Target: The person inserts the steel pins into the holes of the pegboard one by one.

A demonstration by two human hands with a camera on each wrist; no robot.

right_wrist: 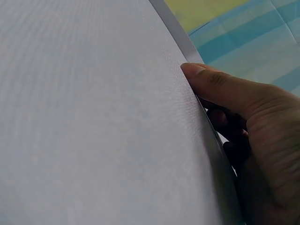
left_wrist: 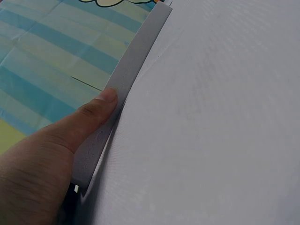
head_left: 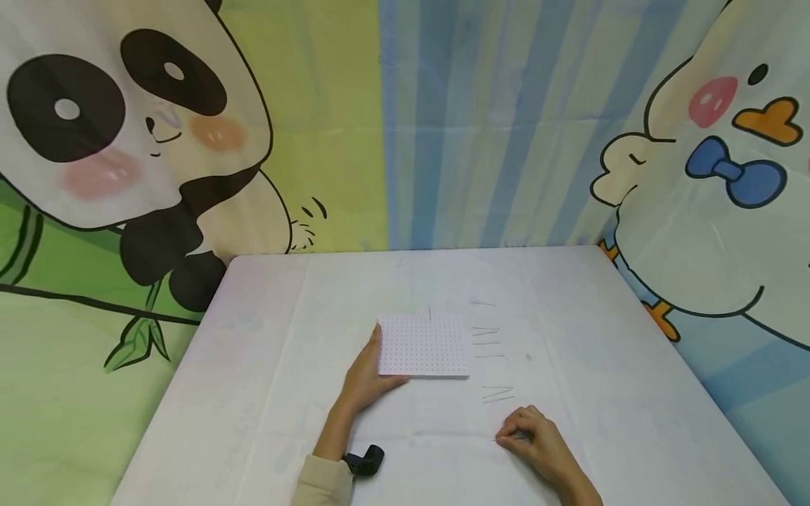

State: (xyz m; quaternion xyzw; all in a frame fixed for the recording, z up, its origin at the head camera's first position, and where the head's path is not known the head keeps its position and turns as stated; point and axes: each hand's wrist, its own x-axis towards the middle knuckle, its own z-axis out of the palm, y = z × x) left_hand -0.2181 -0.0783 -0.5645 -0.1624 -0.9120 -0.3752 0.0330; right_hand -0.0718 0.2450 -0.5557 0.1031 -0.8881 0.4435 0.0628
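Beige sleeve [head_left: 324, 481] and a small black device [head_left: 365, 461] at the wrist come nearest; beyond them, the left hand [head_left: 365, 376] grips a white pegboard [head_left: 424, 346] by its left edge, thumb on the near edge. It lies well apart from the far edge of the bench [head_left: 266, 393], with one thin stick [head_left: 429, 313] upright at its far side. Loose sticks [head_left: 486, 344] lie beyond its right edge. Off its near right corner, the right hand [head_left: 534, 443], fingers curled, pinches a slender stick [head_left: 493, 440], only the tip showing.

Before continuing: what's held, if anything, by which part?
Left hand: pegboard, by left and near edges. Right hand: apparently a thin pin; which part, can't tell.
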